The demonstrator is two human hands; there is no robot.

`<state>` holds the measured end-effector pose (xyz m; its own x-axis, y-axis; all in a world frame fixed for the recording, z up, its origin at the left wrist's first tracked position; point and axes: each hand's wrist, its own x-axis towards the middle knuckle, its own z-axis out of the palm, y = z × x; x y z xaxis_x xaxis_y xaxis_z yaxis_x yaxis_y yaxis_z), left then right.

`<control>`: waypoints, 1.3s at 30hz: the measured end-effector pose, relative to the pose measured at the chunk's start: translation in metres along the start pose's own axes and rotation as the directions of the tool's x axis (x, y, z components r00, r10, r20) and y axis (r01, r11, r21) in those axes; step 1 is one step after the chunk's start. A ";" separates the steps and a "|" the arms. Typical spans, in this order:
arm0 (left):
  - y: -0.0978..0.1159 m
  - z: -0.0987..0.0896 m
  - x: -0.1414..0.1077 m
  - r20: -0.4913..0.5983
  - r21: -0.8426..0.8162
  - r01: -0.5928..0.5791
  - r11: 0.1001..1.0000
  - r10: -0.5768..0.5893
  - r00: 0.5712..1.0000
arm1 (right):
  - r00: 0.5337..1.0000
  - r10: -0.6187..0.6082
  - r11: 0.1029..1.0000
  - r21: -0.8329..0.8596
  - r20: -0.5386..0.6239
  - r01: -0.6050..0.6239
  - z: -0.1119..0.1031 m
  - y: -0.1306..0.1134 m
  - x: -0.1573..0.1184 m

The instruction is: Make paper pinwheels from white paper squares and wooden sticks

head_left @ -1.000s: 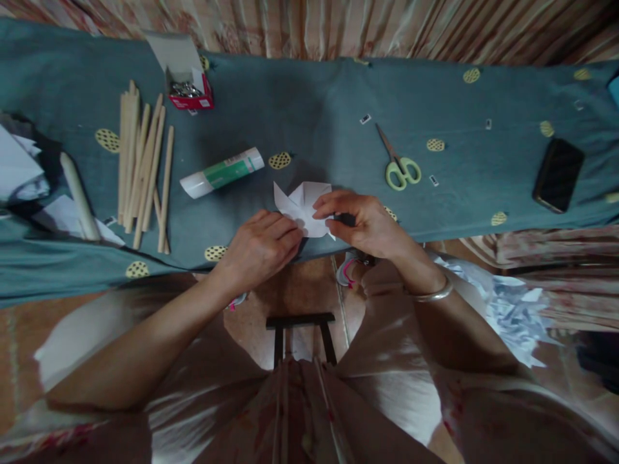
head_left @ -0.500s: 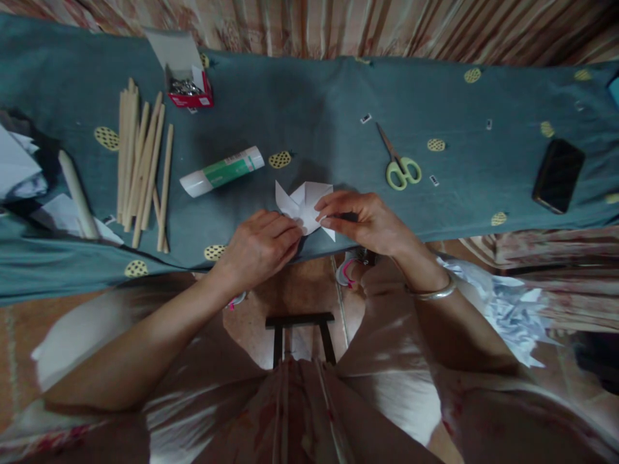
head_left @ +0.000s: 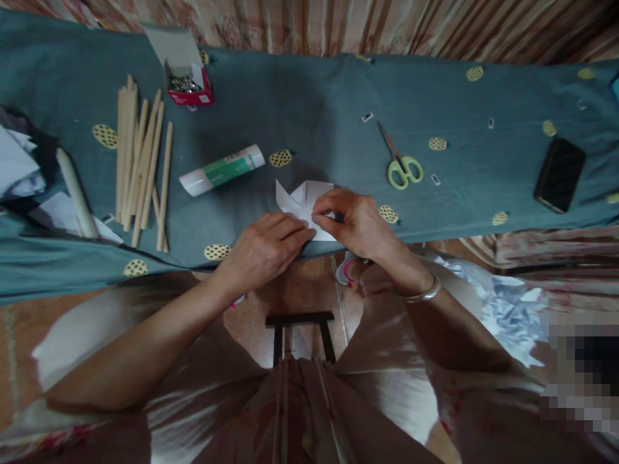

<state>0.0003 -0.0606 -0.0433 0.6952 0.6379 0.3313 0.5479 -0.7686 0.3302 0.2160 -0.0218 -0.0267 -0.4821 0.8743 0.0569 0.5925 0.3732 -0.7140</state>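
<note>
A white paper pinwheel (head_left: 300, 201) with folded, pointed blades lies at the near edge of the cloth-covered table. My left hand (head_left: 271, 245) presses its fingertips on the paper's near-left part, fingers closed together. From the other side, my right hand (head_left: 355, 222) pinches at the middle of the pinwheel with thumb and forefinger; the fingers cover that part of the paper. Beyond the left hand lies a green and white glue stick (head_left: 222, 170). Scissors (head_left: 401, 164) with light green handles rest beyond the right hand.
Wooden sticks (head_left: 140, 164) lie in a bundle on the left, near an open red box (head_left: 191, 95) of small metal pieces. A black phone (head_left: 560, 175) is at the right. Cut paper (head_left: 14, 161) sits far left; folded white papers (head_left: 512, 312) are low on the right.
My right hand has moved slightly left and inward, its fingers now closer to the pinwheel's middle. My left fingertips have slid a little to the right over the paper.
</note>
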 end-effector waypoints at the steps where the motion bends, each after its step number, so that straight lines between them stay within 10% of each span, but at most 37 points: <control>1: 0.000 0.000 0.000 -0.003 0.001 0.000 1.000 0.000 1.000 | 1.000 0.005 1.000 0.001 0.000 -0.005 -0.003 0.001 0.000; 26: 0.004 -0.001 0.003 -0.031 0.056 -0.019 0.998 0.021 0.999 | 0.992 0.012 0.932 0.359 0.127 -0.057 -0.015 0.018 -0.014; 39: 0.006 -0.001 0.001 -0.015 0.023 -0.053 0.998 0.053 0.998 | 0.997 0.056 0.998 0.039 -0.049 -0.054 0.003 0.003 -0.012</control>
<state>0.0040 -0.0641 -0.0406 0.7163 0.5969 0.3615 0.5210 -0.8020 0.2922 0.2220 -0.0323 -0.0316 -0.4157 0.9081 0.0508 0.5923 0.3127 -0.7425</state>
